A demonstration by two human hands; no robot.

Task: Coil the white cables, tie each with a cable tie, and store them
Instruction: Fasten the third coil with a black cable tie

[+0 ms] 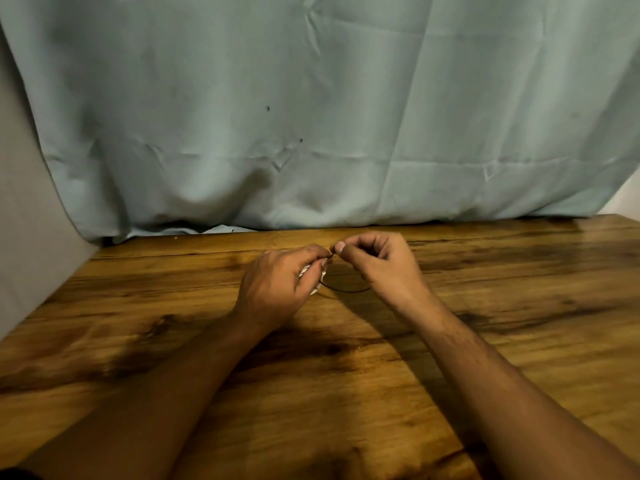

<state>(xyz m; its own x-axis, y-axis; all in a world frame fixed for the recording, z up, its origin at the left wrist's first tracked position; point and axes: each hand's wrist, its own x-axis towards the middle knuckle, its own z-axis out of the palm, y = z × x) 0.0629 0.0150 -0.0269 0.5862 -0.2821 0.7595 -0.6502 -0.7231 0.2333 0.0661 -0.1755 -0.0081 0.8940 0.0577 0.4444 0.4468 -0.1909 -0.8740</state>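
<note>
My left hand (277, 289) grips a small coil of white cable (317, 277), mostly hidden under its fingers, just above the wooden table (346, 393). A thin black cable tie (346, 289) loops out from the coil toward the right and curves back up. My right hand (377, 261) pinches the tie's upper end between thumb and forefinger, right beside my left fingertips. Both hands meet near the table's far middle.
A pale blue-green cloth (311, 116) hangs behind the table and reaches down to its far edge. A grey wall (31, 237) stands at the left. The table's right corner shows at the far right.
</note>
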